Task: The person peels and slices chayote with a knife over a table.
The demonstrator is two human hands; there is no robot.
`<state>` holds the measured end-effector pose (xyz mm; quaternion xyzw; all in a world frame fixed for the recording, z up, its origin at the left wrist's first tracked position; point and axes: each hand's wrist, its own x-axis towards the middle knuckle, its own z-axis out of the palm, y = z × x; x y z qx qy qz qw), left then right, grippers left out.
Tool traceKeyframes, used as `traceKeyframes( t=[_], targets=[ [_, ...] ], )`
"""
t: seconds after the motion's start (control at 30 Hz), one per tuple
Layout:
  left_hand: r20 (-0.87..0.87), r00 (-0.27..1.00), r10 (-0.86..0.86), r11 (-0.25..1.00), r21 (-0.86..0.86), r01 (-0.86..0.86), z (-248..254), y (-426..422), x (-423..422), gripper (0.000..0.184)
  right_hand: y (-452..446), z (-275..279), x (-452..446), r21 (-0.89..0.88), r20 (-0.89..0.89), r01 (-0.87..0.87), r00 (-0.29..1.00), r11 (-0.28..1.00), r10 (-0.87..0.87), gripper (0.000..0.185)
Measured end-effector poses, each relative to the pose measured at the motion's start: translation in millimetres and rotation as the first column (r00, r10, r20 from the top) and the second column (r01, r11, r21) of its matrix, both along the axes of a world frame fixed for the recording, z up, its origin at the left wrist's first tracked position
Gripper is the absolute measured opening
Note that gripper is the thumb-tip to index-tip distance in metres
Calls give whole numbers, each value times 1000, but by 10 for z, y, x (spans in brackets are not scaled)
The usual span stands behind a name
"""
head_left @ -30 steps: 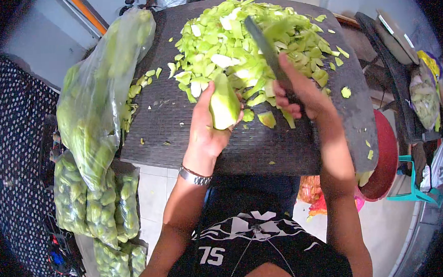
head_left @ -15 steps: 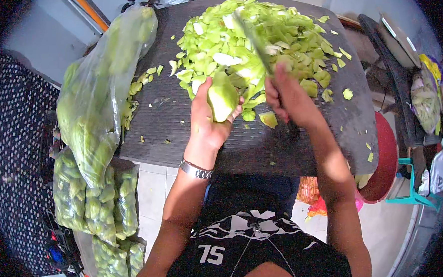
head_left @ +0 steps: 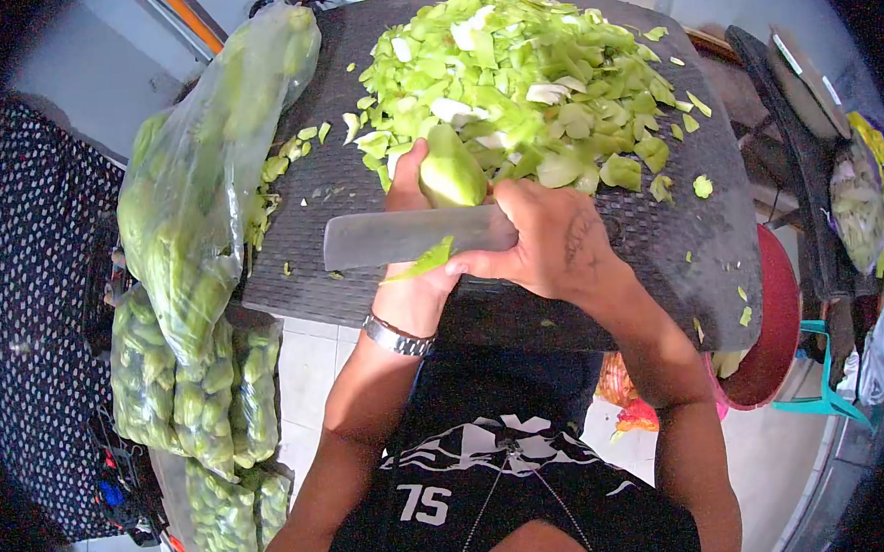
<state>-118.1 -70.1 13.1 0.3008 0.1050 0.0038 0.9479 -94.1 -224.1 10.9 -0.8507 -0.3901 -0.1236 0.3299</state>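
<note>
Clock centred on the counter (head_left: 661, 264): the heap of peelings (head_left: 522, 82) lies on it toward twelve; a large bag (head_left: 193, 189) at nine, smaller bags (head_left: 203, 388) at eight, a tub (head_left: 781, 308) at four, with a stool (head_left: 821, 406) beyond.

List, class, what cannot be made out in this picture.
- Head view, handle of the knife: covered by the right hand.
- Head view, most fingers of the left hand: behind the green vegetable and knife.
- Head view, table under the peelings: buried.
- Head view, part of the red tub: behind the table.
</note>
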Motion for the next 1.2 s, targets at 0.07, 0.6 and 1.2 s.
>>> traceKeyframes(
  t=[0.07, 0.6, 1.2],
  targets=[
    [1, 1000, -20, 999, -26, 20, -31, 53, 15, 47, -7, 17, 51, -36, -66, 32, 997, 999, -35, 67],
    [40, 999, -14, 999, 31, 12, -138, 223, -26, 44, -141, 41, 259, -101, -208, 23, 977, 995, -43, 67],
    [0, 1000, 16, 999, 52, -16, -27, 152, -156, 46, -93, 136, 80, -88, -203, -31, 979, 996, 12, 79]
  ],
)
